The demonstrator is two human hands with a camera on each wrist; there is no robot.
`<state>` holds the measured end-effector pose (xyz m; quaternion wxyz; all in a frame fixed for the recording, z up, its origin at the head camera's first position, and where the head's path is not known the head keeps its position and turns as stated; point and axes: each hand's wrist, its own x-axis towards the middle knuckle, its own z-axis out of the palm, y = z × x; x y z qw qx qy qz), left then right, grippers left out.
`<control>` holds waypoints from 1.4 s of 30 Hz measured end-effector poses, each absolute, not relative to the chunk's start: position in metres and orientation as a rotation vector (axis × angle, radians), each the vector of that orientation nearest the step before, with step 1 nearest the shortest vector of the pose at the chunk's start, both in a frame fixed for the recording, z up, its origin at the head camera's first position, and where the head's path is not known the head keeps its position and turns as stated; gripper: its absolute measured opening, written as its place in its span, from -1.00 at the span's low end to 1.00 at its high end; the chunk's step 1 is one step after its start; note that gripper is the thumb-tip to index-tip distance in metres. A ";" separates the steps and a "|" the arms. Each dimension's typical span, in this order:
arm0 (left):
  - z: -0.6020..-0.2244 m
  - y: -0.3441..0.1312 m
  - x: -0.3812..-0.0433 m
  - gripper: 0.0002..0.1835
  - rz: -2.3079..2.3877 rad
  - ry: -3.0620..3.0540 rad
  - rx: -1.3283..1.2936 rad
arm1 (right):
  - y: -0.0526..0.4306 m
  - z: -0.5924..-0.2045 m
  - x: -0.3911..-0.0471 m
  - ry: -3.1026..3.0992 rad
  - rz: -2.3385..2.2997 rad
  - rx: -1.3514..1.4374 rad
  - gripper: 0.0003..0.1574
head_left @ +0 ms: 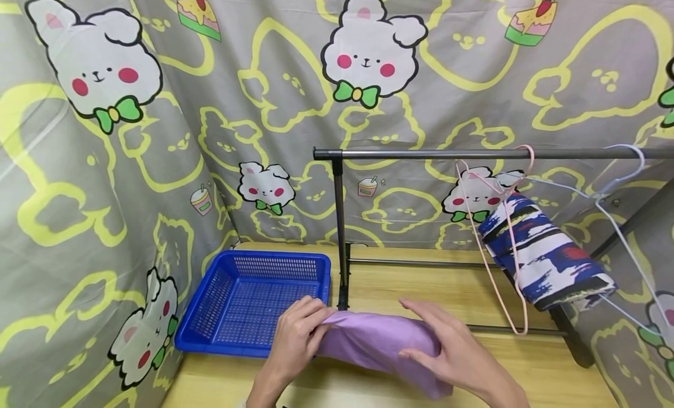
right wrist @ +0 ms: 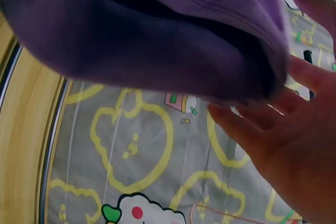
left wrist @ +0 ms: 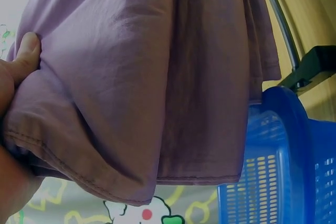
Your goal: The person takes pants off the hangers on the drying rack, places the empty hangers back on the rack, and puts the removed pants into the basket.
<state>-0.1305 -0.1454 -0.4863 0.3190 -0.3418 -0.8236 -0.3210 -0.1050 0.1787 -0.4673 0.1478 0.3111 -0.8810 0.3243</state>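
A light purple cloth garment point(head_left: 376, 343) with stitched hems hangs in loose folds above the table front. My left hand point(head_left: 299, 332) pinches its left end, the thumb lying on the fabric in the left wrist view. At the other end my right hand point(head_left: 453, 349) is spread, thumb and fingers apart around the cloth's edge. In the right wrist view its fingers point(right wrist: 252, 129) are fairly straight beside and partly behind the purple fabric point(right wrist: 173, 51). Whether they touch it I cannot tell.
A blue plastic basket point(head_left: 253, 308) stands at the left, beyond my left hand. Behind is a dark metal rack point(head_left: 421, 154). On it hang a pink hanger point(head_left: 518, 267) and a blue hanger point(head_left: 623, 177), with a rolled patterned cloth point(head_left: 542, 250) by them. Printed curtains point(head_left: 295, 74) surround the wooden table point(head_left: 210, 384).
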 end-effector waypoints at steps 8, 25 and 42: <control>-0.483 -0.140 -0.134 -0.87 -0.883 -2.155 -0.945 | 0.176 -0.472 -0.107 -2.567 0.912 1.006 -0.15; -0.462 -0.149 -0.138 -0.80 -0.892 -2.260 -1.042 | 0.172 -0.460 -0.115 -2.359 0.865 1.052 -0.43; -0.426 -0.203 -0.140 -0.35 -0.475 -2.703 -0.983 | 0.114 -0.439 -0.140 -2.287 0.872 1.152 -0.47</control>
